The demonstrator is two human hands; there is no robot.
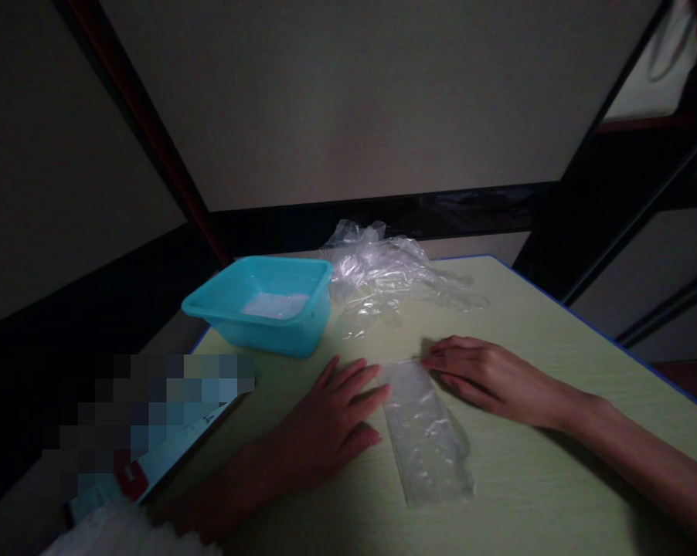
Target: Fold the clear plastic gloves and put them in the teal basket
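Note:
A clear, flat plastic bag point(426, 436) lies on the table in front of me, slightly wrinkled along its right side and lower end. My left hand point(345, 417) rests palm down with its fingers spread, the fingertips at the bag's upper left edge. On the other side, my right hand point(481, 374) lies low on the table with fingers stretched out, its fingertips at the bag's top right corner. Neither hand grips anything that I can see. Beyond them sits a crumpled heap of clear plastic bags point(383, 266).
A turquoise plastic basin point(267, 336) at the back left holds some flat whitish plastic. On the left lies a flat, partly pixelated item point(178, 440) with a red mark. The pale table point(557, 371) has a blue edge and stands near a panelled wall point(372, 100).

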